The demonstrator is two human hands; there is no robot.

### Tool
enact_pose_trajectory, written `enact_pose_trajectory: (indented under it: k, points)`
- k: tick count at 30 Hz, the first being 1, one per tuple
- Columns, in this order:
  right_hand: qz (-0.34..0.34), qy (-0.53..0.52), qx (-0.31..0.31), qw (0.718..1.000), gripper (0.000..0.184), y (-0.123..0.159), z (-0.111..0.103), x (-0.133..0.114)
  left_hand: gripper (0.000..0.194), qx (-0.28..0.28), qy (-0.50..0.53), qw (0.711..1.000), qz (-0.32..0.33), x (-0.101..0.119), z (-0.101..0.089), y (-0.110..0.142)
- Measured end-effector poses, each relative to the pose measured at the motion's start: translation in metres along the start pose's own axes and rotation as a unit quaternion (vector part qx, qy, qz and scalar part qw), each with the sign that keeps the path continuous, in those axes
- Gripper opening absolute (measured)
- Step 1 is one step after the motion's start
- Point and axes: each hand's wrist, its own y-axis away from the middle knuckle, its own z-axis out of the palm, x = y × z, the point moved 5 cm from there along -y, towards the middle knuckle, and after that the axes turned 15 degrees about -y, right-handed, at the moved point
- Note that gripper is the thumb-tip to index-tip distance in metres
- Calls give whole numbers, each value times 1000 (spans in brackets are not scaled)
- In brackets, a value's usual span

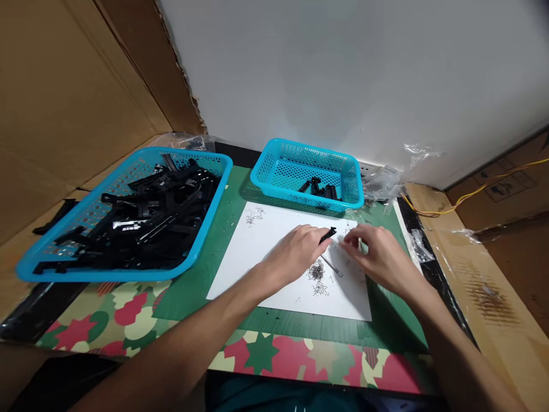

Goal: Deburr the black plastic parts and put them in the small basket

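My left hand point(298, 250) grips a small black plastic part point(329, 233) above a white sheet of paper point(253, 263). Just right of that part, the fingertips of my right hand point(380, 252) are pinched together; whatever lies between them is too small to make out. On the paper below my hands is a pile of tiny bent wire pieces point(316, 271), with more scattered around it. A thin metal rod with a hooked end point(332, 266) lies beside the pile. Another small cluster of wire pieces point(253, 216) is at the paper's far left corner.
A large blue basket point(189, 273) heaped with black plastic parts point(158, 217) stands at the left. Behind the paper, a smaller blue basket point(295, 197) holds several black parts point(323, 190). Clear plastic bags point(384, 182) and a yellow cable point(463, 198) are at the right. Cardboard and a wall enclose the table.
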Motion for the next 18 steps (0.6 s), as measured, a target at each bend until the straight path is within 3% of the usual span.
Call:
enact_pose_trajectory:
  k: [2,4,10,13,18]
  points:
    - [4,-6,-52,999,21,15,9,-9,29,-5,2,1000,0,1,-1,0]
    - [12,13,-61,998,13,26,17,-16,29,-10,7,1000,-5,0,-3,-1]
    - [53,118,-53,990,19,32,32,-16,30,-19,12,999,-25,-4,-6,-2]
    - [55,94,-56,992,16,33,22,-15,29,-13,12,999,-31,-6,-7,-1]
    - [4,-57,-34,998,9,20,-14,-15,28,-3,7,1000,-11,-7,-5,0]
